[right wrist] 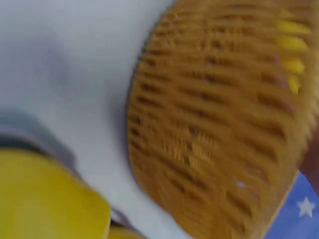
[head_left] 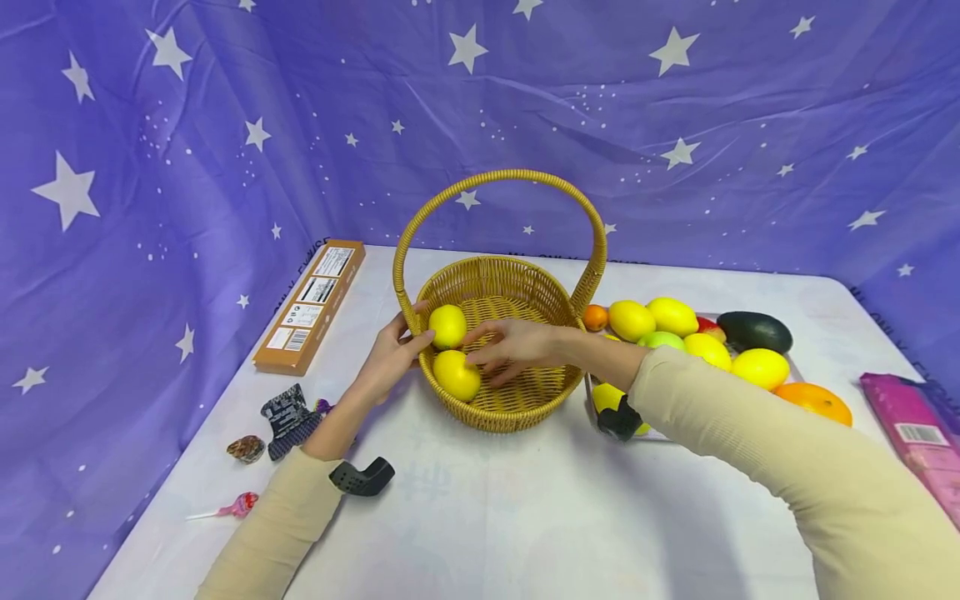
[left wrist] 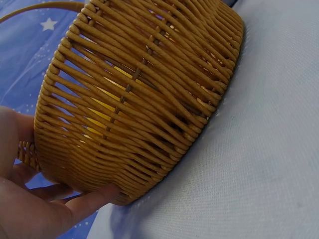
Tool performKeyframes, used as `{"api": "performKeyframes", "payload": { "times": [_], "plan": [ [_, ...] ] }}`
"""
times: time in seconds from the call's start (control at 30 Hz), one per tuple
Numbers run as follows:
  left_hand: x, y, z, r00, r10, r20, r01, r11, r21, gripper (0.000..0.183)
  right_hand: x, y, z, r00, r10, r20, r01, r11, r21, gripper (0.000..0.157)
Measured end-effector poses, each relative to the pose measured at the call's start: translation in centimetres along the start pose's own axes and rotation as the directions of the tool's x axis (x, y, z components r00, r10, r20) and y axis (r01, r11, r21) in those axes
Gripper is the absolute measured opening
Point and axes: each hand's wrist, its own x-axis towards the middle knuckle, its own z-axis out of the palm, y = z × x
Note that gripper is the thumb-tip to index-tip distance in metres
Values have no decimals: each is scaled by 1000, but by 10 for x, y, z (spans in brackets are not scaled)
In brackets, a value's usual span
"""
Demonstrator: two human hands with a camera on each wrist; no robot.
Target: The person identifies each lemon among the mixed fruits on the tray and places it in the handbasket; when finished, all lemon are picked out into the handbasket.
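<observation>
left fingers [left wrist: 95, 201] hold basket [head_left: 504, 421] — right fingers [head_left: 492, 354] beside yellow fruit [head_left: 454, 377] inside

Head view: R. sleeve [head_left: 750, 442] covers part of tray [head_left: 663, 436] & some fruit thereon; full count n/a. R. hand [head_left: 517, 346]: some fingertips obsc.; contact w/ lower yellow fruit [head_left: 456, 377] unconfirmed. Purple item [head_left: 322, 407] part hid. behind L. forearm [head_left: 333, 433]. Pink pkt. [head_left: 918, 446] cut by R. edge, L. sleeve [head_left: 277, 517] by bottom edge. Small print on orange box [head_left: 322, 296] illeg.

L. wrist view: L. hand [left wrist: 40, 204] cut by L. edge; basket [left wrist: 134, 99] cut at top, yellow contents vis. only as slivers thru weave.

R. wrist view: blurred thruout; basket cropped, foreground fruit [right wrist: 50, 199] cut off lower L., type unclear.
</observation>
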Motion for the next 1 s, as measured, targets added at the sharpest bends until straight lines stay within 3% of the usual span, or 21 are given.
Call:
{"api": "performKeyframes", "payload": {
  "times": [0.27, 0.4, 0.6, 0.87, 1.0],
  "plan": [
    [2, 0, 2, 1000, -5, -3, 5, 1000, 7, 55, -42, -8, -39, 997, -56, 61, 62, 993, -103, 50],
    [2, 1, 2, 1000, -9, -8, 9, 1000, 10, 55, -68, -4, -56, 992, -120, 34, 125, 973, -193, 52],
    [1, 2, -1, 1000, -6, -6, 6, 1000, 12, 56, -103, 23, -76, 979, -204, -26, 187, 934, -306, 54],
    [0, 1, -2, 1000, -9, 2, 9, 1000, 4, 55, -143, 64, -86, 965, -190, -181, 113, 922, -370, 53],
    [0, 1, -1, 1000, -13, 1, 13, 1000, 2, 55, -155, 83, -84, 959, -193, -206, 110, 928, -357, 51]
  ]
}}
